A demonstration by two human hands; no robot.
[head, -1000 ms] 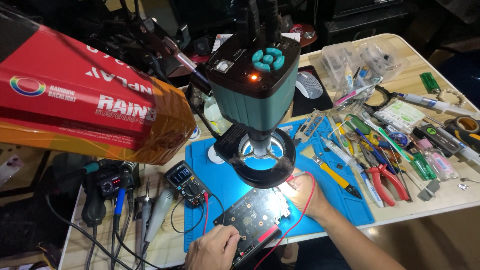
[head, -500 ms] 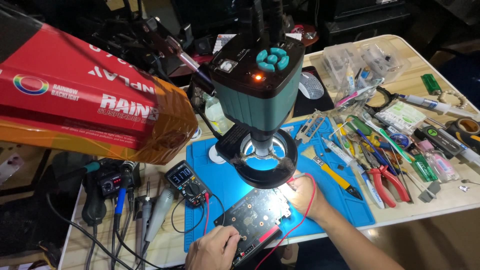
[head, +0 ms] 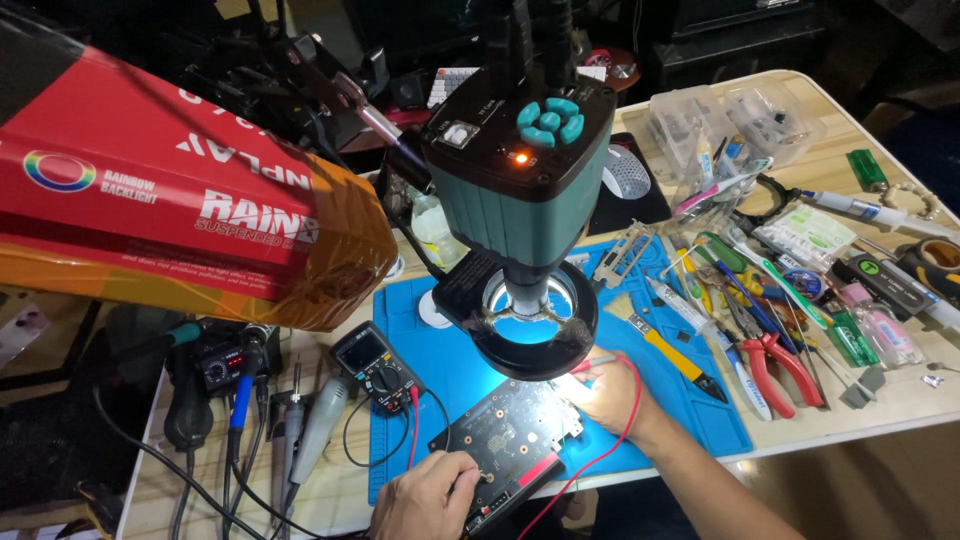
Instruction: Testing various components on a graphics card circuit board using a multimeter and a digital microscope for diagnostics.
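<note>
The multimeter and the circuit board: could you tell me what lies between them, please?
In the head view, only blue mat and the multimeter's red lead and black lead lie before the circuit board.

Single head view, looking steeply down at workbench [head: 880, 400] from close above, microscope [head: 520, 170] centre.
</note>
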